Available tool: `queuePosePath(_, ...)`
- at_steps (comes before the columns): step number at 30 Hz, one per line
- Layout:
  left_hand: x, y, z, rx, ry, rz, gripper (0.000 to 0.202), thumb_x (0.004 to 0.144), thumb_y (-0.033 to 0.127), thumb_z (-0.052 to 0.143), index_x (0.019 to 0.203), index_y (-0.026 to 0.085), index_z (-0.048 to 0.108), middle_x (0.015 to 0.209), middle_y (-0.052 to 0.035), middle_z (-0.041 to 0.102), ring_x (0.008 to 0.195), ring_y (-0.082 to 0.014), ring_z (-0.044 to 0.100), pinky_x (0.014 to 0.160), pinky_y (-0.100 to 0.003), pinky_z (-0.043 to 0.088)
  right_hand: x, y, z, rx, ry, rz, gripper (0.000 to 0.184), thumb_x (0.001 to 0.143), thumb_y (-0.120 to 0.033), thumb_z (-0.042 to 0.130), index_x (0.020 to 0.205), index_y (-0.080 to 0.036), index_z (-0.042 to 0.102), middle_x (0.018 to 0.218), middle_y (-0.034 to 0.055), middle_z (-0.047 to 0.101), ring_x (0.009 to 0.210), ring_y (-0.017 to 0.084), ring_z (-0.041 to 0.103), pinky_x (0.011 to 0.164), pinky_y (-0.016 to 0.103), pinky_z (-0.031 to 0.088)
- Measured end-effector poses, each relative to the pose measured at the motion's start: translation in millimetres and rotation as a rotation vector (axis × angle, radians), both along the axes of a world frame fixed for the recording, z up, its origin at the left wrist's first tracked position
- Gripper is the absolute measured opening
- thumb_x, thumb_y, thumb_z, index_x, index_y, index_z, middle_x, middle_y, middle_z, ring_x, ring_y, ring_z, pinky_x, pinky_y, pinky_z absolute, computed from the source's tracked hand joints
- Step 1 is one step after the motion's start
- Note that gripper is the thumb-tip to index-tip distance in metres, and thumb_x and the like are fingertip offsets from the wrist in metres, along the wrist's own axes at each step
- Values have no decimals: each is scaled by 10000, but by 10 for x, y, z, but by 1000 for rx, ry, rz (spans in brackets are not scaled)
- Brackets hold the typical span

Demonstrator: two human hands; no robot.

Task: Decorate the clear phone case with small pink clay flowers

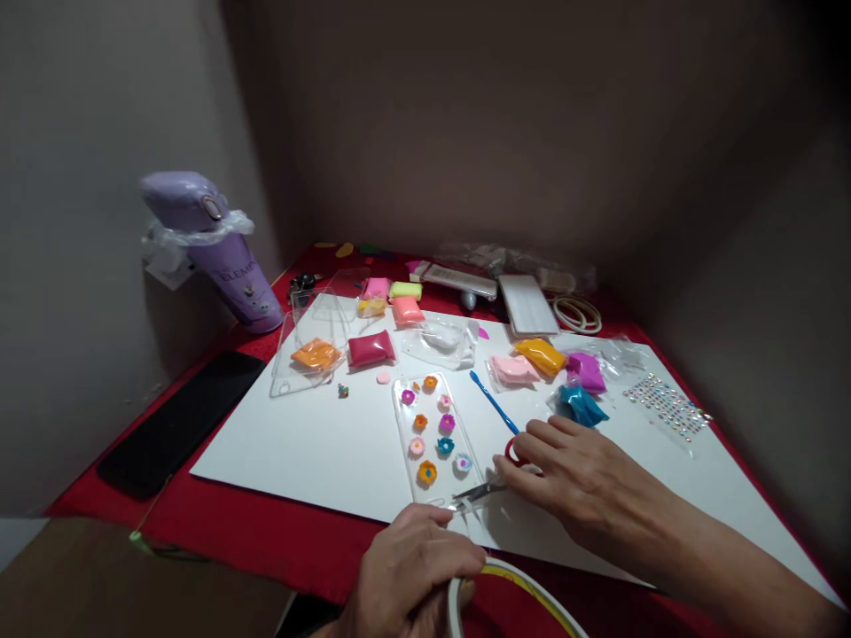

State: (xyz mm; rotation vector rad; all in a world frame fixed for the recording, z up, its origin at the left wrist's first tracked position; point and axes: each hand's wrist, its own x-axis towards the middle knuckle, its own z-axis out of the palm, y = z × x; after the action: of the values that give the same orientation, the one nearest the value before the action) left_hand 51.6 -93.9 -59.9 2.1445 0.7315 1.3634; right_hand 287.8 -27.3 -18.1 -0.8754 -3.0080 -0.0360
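Observation:
My left hand (412, 567) is closed on a roll of tape (535, 589), a white ring with a yellow inside, at the bottom of the view. My right hand (585, 474) grips red-handled scissors (480, 490), whose blades point left toward my left fingertips. A thin clear strip, probably the tape's end, shows faintly by the blades. Just beyond the blades lies a clear phone case (433, 498) bearing several small clay flowers (427, 472) in orange, pink, purple and blue. A blue modelling tool (493, 401) rests beside the case, near my right hand.
Packets of coloured clay (370, 348) lie across the white board (279, 461). More clear cases (312, 319) are at the back left. A sheet of gems (667, 406) is on the right. A black phone (179, 424) and a purple bottle (226, 257) stand at the left.

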Motion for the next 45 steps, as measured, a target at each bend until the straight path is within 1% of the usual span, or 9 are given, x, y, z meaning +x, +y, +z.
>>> queuePosePath(5,-12,-10,-17,-8,-3,-7,141,919,130,529,1055,158,553,836,-54,732,716,-143,684,916,-325,504,4,5,1,98,0,40,206,910,-98,466,1041,-197,590,858,39,582,716,195,449,639,347,282)
queuePosePath(11,-9,-18,-40,-21,-9,-17,140,927,133,520,1060,163,551,861,-51,733,719,-141,683,921,-338,500,6,-9,-7,231,44,103,245,903,-52,457,1077,-155,595,868,61,609,723,193,478,642,346,314)
queuePosePath(18,-12,-16,-38,-30,-19,-29,121,934,133,499,1038,151,559,850,-54,730,716,-137,686,916,-330,499,49,-31,-54,273,16,114,255,893,-52,482,1107,-144,588,886,59,615,731,193,493,647,355,337)
queuePosePath(25,0,-22,-54,-48,-16,-45,164,932,132,506,1086,167,551,873,-55,732,739,-143,685,925,-344,494,28,-42,-62,335,47,148,203,894,-65,490,1041,-133,611,819,46,614,675,178,481,610,345,322)
queuePosePath(30,2,-23,-72,-45,-19,-47,154,923,117,514,1064,159,560,882,-51,730,744,-138,684,934,-330,480,19,-44,-80,357,93,162,173,906,-79,479,988,-135,621,774,39,609,648,171,474,595,338,324)
queuePosePath(34,-2,-24,-79,-16,-46,-32,188,907,84,513,1078,151,554,891,-58,730,760,-138,684,940,-316,472,61,-47,-71,358,96,152,202,909,-63,460,1015,-128,619,808,52,623,674,175,495,613,337,344)
queuePosePath(37,-7,-29,-65,-29,-37,-36,203,907,82,502,1091,154,550,889,-63,723,771,-145,683,933,-327,474,122,-56,-64,344,82,109,234,914,-66,456,1073,-136,613,864,63,638,729,184,526,643,339,365)
queuePosePath(40,-13,-39,-44,-79,-14,-65,204,917,94,480,1099,159,548,898,-70,716,771,-152,678,934,-354,472,192,-85,-75,317,68,77,256,924,-88,448,1120,-144,603,900,74,645,760,193,540,662,342,380)
queuePosePath(45,-10,-64,-28,-117,-57,-74,266,893,48,494,1117,183,546,931,-61,713,804,-146,678,954,-346,464,318,-195,-115,296,87,12,264,919,-83,439,1110,-152,608,884,66,641,755,192,546,682,343,397)
